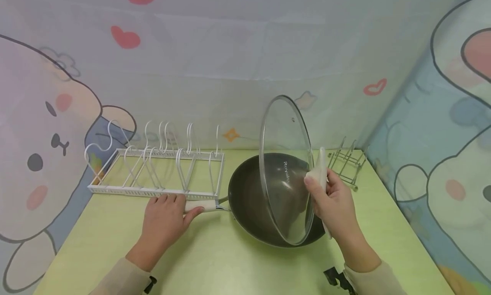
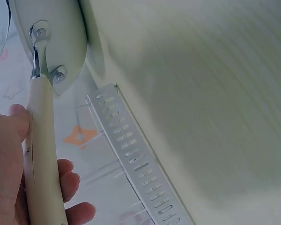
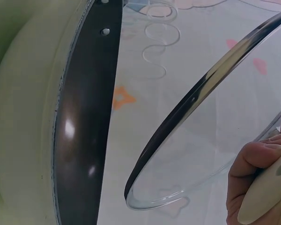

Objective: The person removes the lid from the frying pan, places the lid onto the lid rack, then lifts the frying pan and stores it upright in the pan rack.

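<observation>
A dark-lined frying pan (image 1: 249,201) with a pale outside stands on the table. My left hand (image 1: 165,218) grips its cream handle (image 2: 42,154), fingers wrapped round it in the left wrist view. Above the pan's right side, my right hand (image 1: 335,201) holds a glass lid (image 1: 285,171) by its cream knob (image 3: 267,187). The lid is tilted almost on edge, its metal rim (image 3: 196,96) apart from the pan's wall (image 3: 82,136) in the right wrist view.
Behind my left hand stands a white wire rack (image 1: 153,192) with several curved dividers. A small metal rack (image 1: 347,163) is at the back right of the pale green table (image 1: 230,269). A cartoon-printed cloth (image 1: 215,52) hangs behind the table.
</observation>
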Action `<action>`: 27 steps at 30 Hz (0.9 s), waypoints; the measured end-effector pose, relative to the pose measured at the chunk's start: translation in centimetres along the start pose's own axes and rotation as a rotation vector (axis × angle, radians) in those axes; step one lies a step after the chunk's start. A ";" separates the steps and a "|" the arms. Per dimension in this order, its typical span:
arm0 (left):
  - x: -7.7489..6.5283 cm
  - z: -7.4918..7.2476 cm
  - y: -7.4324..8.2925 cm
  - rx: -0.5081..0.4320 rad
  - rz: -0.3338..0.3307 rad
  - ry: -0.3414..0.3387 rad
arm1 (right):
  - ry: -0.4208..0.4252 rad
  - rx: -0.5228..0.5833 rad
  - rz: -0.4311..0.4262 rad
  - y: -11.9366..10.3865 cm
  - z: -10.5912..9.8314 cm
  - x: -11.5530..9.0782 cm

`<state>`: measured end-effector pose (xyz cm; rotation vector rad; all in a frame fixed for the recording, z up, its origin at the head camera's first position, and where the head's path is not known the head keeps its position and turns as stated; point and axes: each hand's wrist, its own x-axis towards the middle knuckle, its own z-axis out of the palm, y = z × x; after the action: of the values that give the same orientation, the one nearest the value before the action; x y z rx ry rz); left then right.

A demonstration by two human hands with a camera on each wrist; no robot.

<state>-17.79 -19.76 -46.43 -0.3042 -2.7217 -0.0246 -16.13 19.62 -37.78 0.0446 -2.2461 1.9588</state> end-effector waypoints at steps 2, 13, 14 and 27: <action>0.0 -0.1 -0.2 0.001 -0.002 -0.009 | 0.000 0.019 0.008 0.0 0.0 0.0; 0.0 -0.3 -0.9 -0.019 0.003 -0.011 | -0.003 0.008 -0.005 0.2 -0.2 0.3; 0.0 -0.3 -1.0 -0.023 0.007 -0.003 | 0.000 0.008 -0.002 0.2 -0.2 0.3; -0.3 -0.4 -1.0 -0.047 0.033 0.049 | 0.000 0.005 0.009 0.3 -0.1 0.3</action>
<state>-17.61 -20.80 -46.12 -0.3567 -2.6697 -0.0856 -16.44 19.79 -38.02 0.0355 -2.2454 1.9693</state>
